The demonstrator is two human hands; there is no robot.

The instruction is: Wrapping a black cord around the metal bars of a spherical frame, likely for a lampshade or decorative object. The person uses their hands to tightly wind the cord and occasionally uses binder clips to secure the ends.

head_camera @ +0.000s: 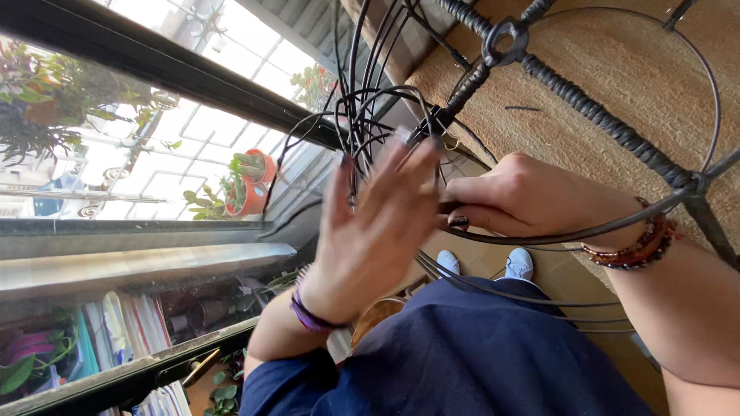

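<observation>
— What do we see closest to us?

— Our lap in dark blue cloth [462, 362], and below it two white shoes [486, 263] on the floor.

— And our hands?

— Our left hand [378, 223] is spread, fingers apart and blurred, brushing a bunch of thin black cords [362, 123]. A purple band [307, 314] sits at that wrist. Our right hand [516, 196] is pressed together, pinching a cord end between thumb and fingers; beaded bracelets [636, 246] ring its wrist.

— Where is the frame?

— The wire frame [586, 104] stands just beyond our hands, over a tan carpet [624, 54]. Its thick spokes are wrapped in cord and meet at a ring [505, 38]; a thin hoop [713, 92] curves around them. The loose cords fan out from the wrapped spoke beside our left fingertips.

— Farther off?

— A window [154, 146] with a dark bar, an orange pot [258, 181] with a green plant outside, and more plants [46, 92] by the glass.
</observation>
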